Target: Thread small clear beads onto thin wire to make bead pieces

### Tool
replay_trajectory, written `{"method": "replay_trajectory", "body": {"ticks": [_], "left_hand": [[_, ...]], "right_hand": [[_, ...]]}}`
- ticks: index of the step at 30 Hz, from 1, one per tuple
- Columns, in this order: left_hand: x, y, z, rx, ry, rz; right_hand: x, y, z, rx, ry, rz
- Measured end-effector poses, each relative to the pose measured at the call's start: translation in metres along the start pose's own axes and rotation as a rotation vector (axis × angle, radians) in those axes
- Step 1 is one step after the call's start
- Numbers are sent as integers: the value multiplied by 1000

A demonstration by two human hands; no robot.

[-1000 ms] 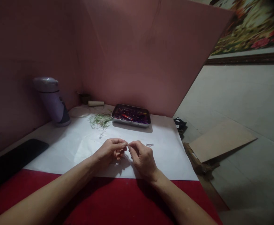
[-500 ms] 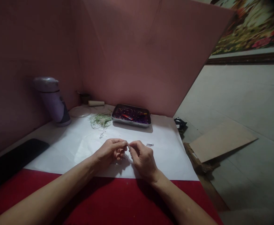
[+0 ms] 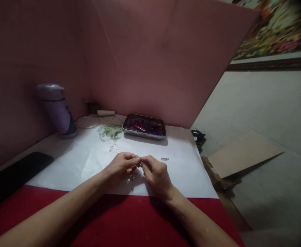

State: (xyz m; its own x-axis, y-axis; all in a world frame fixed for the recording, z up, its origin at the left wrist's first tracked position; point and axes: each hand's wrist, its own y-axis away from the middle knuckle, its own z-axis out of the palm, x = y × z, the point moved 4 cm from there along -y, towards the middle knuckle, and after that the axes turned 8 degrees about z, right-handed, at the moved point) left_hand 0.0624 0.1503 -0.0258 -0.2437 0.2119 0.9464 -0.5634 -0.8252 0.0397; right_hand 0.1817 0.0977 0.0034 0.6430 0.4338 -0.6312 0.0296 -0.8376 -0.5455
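Observation:
My left hand (image 3: 123, 166) and my right hand (image 3: 155, 172) meet fingertip to fingertip above the white paper (image 3: 188, 178). Both are closed in a pinch; what they hold is too small or hidden to name. Small clear beads (image 3: 139, 171) show just below, between the hands. To the right of my right hand lies a small silvery metal piece (image 3: 164, 159), perhaps nail clippers. Farther back, a few small clear pieces (image 3: 112, 148) rest on the paper beside a tangle of pale green threads (image 3: 111, 132).
A metal tray (image 3: 144, 137) of dark purple beads holds a red-handled tool (image 3: 139, 128). At left stand a purple flask (image 3: 60, 113) and a black object (image 3: 21, 171). A pale roll (image 3: 105, 113) lies by the pink wall (image 3: 140, 61). Red cloth (image 3: 129, 219) covers the front.
The fingertips of both hands have drawn slightly closer together, and my right hand has shifted a little to the left. The other things stay where they were.

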Motion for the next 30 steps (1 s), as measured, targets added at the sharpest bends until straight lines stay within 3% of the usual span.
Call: {"method": "replay_trajectory", "body": {"ticks": [6,13,24,30], "left_hand": [[7,2,1,30,23,49],[11,0,-4,108,-149,111],[22,5,3,160,-342,226],[29,7,1,196,-594,442]], "right_hand": [[4,0,-2,45,-42,87],[9,0,0,45,-66,154],[6,0,1,15,-40,107],[7,0,2,-22,-20,133]]}}
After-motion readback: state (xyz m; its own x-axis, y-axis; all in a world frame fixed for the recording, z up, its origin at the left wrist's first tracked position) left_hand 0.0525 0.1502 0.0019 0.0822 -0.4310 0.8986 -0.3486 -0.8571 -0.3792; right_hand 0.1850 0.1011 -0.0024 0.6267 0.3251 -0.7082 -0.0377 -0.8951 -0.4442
